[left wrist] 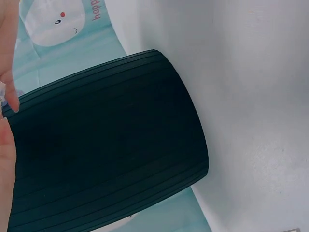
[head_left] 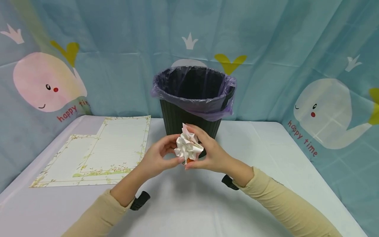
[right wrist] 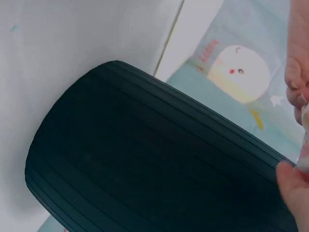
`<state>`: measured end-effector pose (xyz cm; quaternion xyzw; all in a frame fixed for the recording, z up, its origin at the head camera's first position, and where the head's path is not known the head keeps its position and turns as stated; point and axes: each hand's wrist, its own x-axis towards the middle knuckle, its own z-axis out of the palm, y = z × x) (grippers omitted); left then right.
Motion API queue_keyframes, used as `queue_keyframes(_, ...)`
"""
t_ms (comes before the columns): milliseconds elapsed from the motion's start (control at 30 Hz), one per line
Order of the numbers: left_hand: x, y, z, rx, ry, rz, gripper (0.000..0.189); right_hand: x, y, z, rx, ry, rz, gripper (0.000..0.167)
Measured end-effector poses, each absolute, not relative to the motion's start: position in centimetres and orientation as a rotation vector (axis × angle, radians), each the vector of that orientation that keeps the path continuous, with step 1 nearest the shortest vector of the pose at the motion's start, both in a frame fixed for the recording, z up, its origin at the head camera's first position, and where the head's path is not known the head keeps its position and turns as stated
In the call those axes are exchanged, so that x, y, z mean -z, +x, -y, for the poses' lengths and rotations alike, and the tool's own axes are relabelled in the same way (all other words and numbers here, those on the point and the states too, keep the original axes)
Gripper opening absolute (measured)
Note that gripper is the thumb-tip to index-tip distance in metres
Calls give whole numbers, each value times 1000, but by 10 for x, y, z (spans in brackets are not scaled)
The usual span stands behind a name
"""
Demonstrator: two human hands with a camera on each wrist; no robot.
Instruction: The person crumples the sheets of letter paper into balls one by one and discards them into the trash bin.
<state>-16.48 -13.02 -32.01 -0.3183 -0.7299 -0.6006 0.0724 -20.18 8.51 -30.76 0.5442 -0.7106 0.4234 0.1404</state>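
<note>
A crumpled ball of white paper (head_left: 189,146) with pinkish and orange print is held between both hands, in front of the bin. My left hand (head_left: 158,156) grips its left side with curled fingers and thumb. From the other side my right hand (head_left: 211,153) holds it, fingers over the top and thumb below. Behind the hands stands a dark ribbed trash bin (head_left: 174,118), upright, lined with a purple plastic bag (head_left: 192,103) folded over its rim. In the right wrist view only an edge of the crumpled paper (right wrist: 304,154) shows.
Two flat sheets of paper (head_left: 121,141) with floral borders overlap on the left of the white table (head_left: 266,197). A blue curtain (head_left: 118,65) with printed whales hangs behind the table and along both sides.
</note>
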Motion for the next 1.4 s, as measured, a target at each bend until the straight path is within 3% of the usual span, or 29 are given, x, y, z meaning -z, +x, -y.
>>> queue_keyframes(467, 319, -162, 130, 1657, -900, 2175, 48, 310, -205, -80, -1313, 1602, 1890, 80)
queue_keyframes(700, 322, -164, 126, 1655, -929, 2031, 32, 315, -207, -75, -1338, 1613, 1761, 74)
queue_keyframes(967, 327, -167, 124, 1764, -880, 1936, 19, 318, -201, -70, -1406, 1441, 1801, 61)
queue_keyframes(1133, 331, -172, 123, 1685, -944, 1847, 25, 320, -198, -65, -1439, 1305, 1805, 51)
queue_keyframes(1300, 330, -176, 121, 1572, -924, 1948, 15, 323, -200, -66, -1393, 1243, 1843, 49)
queue_keyframes(1400, 325, -172, 119, 1500, -803, 2147, 21, 324, -201, -71, -1312, 1228, 1907, 53)
